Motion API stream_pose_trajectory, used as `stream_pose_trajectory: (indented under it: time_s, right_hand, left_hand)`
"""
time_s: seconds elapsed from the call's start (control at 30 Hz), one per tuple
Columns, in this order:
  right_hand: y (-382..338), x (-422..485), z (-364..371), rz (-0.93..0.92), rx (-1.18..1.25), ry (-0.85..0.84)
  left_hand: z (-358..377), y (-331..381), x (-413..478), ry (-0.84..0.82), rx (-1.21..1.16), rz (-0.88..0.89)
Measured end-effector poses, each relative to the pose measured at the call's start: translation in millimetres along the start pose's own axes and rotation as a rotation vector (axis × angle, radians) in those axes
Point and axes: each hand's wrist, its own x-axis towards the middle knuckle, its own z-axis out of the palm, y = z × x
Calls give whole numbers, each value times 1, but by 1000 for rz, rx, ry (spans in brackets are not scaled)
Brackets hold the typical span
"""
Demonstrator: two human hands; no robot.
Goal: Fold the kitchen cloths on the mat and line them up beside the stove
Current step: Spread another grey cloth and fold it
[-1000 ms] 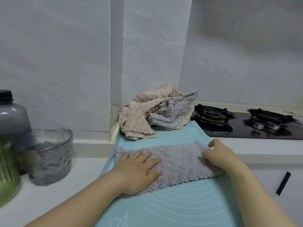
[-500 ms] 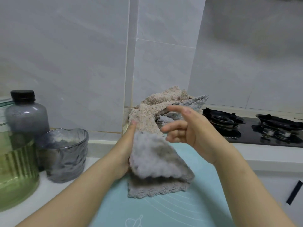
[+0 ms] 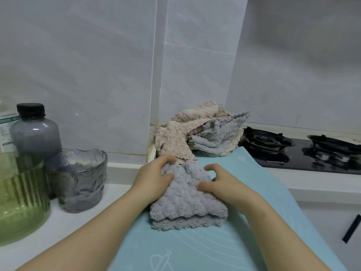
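Progress: you are working on the first piece only; the grey cloth point(image 3: 187, 202) is lying doubled over on the mat point(image 3: 214, 247), its layered scalloped edges facing you and not yet squared.
Left hand: your left hand point(image 3: 156, 177) is gripping the cloth's far left corner, fingers curling over the top and thumb pressing into the pile.
Right hand: your right hand point(image 3: 224, 184) is clamping the right side, thumb lying on the fabric and fingers arching over the far edge.
Remaining: a beige cloth point(image 3: 175, 141) and a blue-grey cloth point(image 3: 218, 137) are sitting crumpled together at the mat's far end, touching the wall corner; nothing is lining up beside the stove point(image 3: 293, 153) yet.
Fabric: you are handling thick, fluffy terry with a bumpy nap, so it is likely springing open unless you are flattening it.
Mat: smooth, thin teal sheet with printed curves, probably slippery.
Stove: glossy black glass, dark metal burners.
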Motion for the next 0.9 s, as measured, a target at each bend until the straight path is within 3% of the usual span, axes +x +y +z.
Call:
stream_pose_trajectory:
  time_s: [0.17, 0.27, 0.37, 0.4, 0.47, 0.53, 0.6, 0.9]
  right_hand:
    - [8, 5, -20, -20, 141, 190]
    - [17, 7, -22, -2, -140, 265]
    - [10, 3, -22, -292, -293, 589]
    - [5, 1, -21, -392, -369, 573]
    - [2, 4, -12, -441, -553, 316]
    - [6, 8, -5, -321, -645, 23]
    - [12, 12, -4, -217, -632, -108]
    - [21, 14, 12, -131, -672, -112]
  left_hand:
    - [5, 4, 0, -22, -43, 57]
    - [7, 4, -1, -43, 32, 128]
    - [5, 14, -6, -29, 91, 217]
    - [6, 19, -7, -60, 91, 252]
    - [11, 26, -10, -188, 148, 268]
    - [16, 21, -12, -341, 305, 215]
    - [19, 12, -14, -453, 469, 157]
    - [13, 10, -13, -598, 579, 111]
